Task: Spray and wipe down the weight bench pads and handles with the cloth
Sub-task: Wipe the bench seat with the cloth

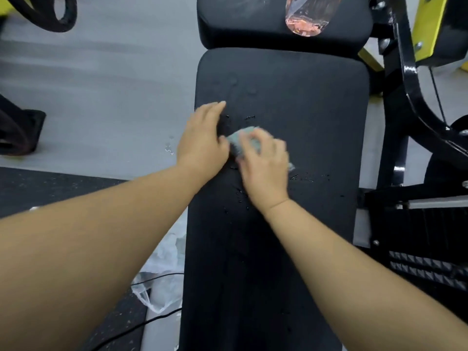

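Two hands at the cloth [244, 141] on the pad [304, 110].
Right hand [264, 165] curls round the cloth; left hand [202, 138] lies flat beside it, fingers together. Bottle [304, 19] past the pad's far end, bag [162, 282] left of the pad.

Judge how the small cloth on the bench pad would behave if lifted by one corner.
Probably floppy: the cloth bunches up under the right hand. Likely damp, so heavier than when dry, since droplets dot the bench pad around it.
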`<state>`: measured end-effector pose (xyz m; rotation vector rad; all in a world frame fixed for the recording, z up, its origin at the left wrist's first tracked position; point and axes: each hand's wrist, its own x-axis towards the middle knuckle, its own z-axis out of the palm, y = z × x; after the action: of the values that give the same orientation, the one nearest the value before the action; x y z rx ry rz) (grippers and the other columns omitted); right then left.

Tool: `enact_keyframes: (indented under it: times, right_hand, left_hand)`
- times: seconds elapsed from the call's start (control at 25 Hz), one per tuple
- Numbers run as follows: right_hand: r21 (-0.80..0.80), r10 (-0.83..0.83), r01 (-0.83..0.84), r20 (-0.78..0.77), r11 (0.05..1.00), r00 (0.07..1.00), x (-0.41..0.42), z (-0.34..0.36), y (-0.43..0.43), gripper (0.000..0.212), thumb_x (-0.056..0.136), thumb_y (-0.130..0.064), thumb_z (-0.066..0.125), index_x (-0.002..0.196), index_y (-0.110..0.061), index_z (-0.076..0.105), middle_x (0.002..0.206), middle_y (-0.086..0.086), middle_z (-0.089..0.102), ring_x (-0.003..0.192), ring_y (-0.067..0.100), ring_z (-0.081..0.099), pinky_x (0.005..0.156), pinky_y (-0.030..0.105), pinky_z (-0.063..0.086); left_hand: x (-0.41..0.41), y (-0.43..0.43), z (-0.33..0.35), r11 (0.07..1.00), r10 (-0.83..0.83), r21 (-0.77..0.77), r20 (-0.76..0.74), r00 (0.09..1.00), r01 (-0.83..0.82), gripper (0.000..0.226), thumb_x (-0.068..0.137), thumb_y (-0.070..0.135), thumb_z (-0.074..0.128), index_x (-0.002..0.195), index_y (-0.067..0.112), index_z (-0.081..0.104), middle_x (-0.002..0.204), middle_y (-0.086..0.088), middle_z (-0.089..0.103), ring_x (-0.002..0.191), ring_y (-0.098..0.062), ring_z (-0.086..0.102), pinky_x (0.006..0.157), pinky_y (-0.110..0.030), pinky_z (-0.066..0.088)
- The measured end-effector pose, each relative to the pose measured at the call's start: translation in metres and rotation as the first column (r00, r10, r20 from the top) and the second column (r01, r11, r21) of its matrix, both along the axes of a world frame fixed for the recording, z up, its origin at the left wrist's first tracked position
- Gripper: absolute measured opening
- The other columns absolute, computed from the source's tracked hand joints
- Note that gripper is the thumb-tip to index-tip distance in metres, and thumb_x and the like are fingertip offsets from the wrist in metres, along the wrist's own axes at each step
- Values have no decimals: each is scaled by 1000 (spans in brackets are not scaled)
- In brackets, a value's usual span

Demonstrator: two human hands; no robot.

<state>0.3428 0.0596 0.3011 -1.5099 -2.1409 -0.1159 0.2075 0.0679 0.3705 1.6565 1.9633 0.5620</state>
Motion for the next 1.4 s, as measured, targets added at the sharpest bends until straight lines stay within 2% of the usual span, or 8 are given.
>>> enact_keyframes:
  times: [0.12, 0.24, 0.48, 0.6, 0.76, 1.08, 1.32, 1.4]
  right_hand:
    - [2, 343, -345, 104, 939, 934, 15, -15, -41, 45, 78, -8, 61, 121, -20, 56, 120, 0, 47, 84, 26, 41, 62, 35, 41]
    - [32, 270, -280, 173, 959, 947, 60, -5, -20, 52, 75, -8, 68, 121, -26, 50, 118, 1, 46, 84, 28, 43, 64, 35, 43]
    - [-175, -369, 356, -53, 918, 928, -44, 32, 85, 44, 89, -25, 53, 133, -18, 52, 133, 14, 48, 98, 39, 47, 78, 40, 39]
    - [-33, -64, 65, 22, 997, 998, -80, 16, 53, 46, 78, -16, 63, 123, -16, 60, 126, 12, 49, 86, 34, 45, 65, 38, 41]
    - [-34, 472, -476, 215, 879, 855, 2, -3, -5, 51, 77, -9, 65, 125, -22, 54, 121, 2, 41, 91, 28, 40, 72, 38, 38]
    - [-170, -252, 263, 87, 950, 964, -82, 41, 111, 45, 93, -28, 46, 138, -28, 43, 141, 8, 40, 107, 35, 44, 83, 38, 37]
    - [20, 378, -389, 187, 921, 907, -29, 0, 12, 36, 87, -14, 56, 122, -21, 58, 120, 7, 45, 81, 34, 52, 71, 38, 40]
    - [-31, 368, -371, 230, 928, 901, 29, 5, -5, 32, 91, -20, 51, 124, -24, 52, 119, 5, 43, 83, 36, 54, 75, 40, 40]
  left_hand:
    - [-24, -34, -13, 922, 224, -328, 18, 974, -206, 55, 89, 21, 52, 141, 18, 34, 143, -4, 35, 125, -26, 42, 104, -32, 34]
    - [-37, -44, -21, 743, 230, -668, 222, 948, -24, 43, 85, 31, 65, 125, 19, 51, 123, -4, 59, 110, -27, 57, 96, -41, 48]
    - [-35, -32, -24, 708, 215, -706, 187, 959, -21, 42, 84, 25, 70, 119, 9, 55, 113, -13, 62, 101, -35, 61, 85, -45, 54]
    - [-37, -36, -27, 737, 226, -676, 230, 947, -11, 36, 84, 23, 69, 116, 11, 58, 110, -13, 64, 101, -34, 61, 87, -43, 53]
    - [-40, -34, -24, 740, 199, -672, 254, 946, 25, 34, 83, 23, 69, 114, 11, 59, 111, -14, 64, 96, -32, 61, 81, -33, 52]
    - [-43, -34, -30, 721, 201, -692, 252, 947, 31, 46, 84, 29, 68, 126, 17, 52, 116, -7, 62, 102, -33, 61, 88, -42, 53]
    - [-45, -33, -31, 729, 183, -683, 265, 947, 50, 46, 83, 30, 70, 123, 17, 54, 115, -6, 63, 100, -30, 60, 86, -40, 53]
    - [-45, -35, -33, 739, 176, -672, 259, 950, 47, 45, 83, 32, 69, 123, 17, 54, 113, -5, 63, 98, -29, 60, 85, -40, 53]
